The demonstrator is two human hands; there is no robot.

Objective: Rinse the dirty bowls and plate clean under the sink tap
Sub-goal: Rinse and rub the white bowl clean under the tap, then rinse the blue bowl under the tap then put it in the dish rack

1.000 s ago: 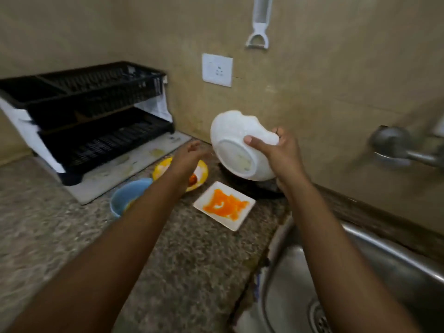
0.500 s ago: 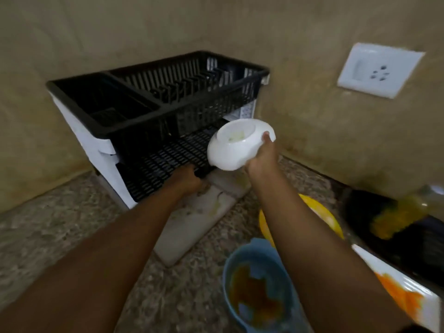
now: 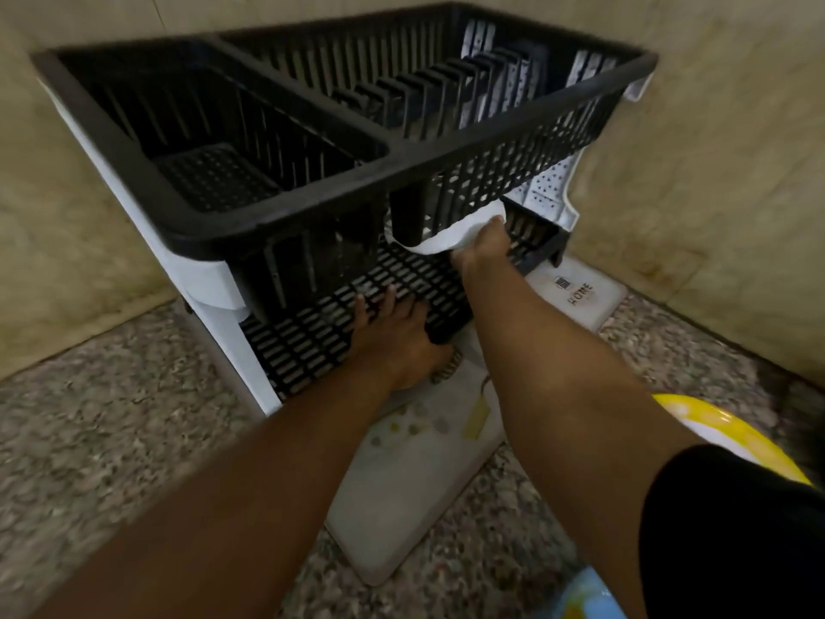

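Note:
My right hand (image 3: 484, 247) grips the rim of a white bowl (image 3: 451, 236) inside the lower tier of the black dish rack (image 3: 285, 225). The rack's upper basket hides most of the bowl. My left hand (image 3: 397, 332) rests on the front edge of the lower slatted shelf (image 3: 312, 337), fingers lying across the slats. A yellow bowl (image 3: 732, 435) shows at the right edge behind my right forearm. A blue bowl (image 3: 585, 596) peeks in at the bottom right.
The rack stands on a white drying mat (image 3: 402, 484) marked HOME, on a speckled granite counter (image 3: 111, 417). Beige tiled walls close in behind and to the right. The upper basket holds nothing visible.
My right hand has carried the white bowl from in front of the rack into its lower tier. My left hand has settled on the lower shelf's front edge. The view has moved closer.

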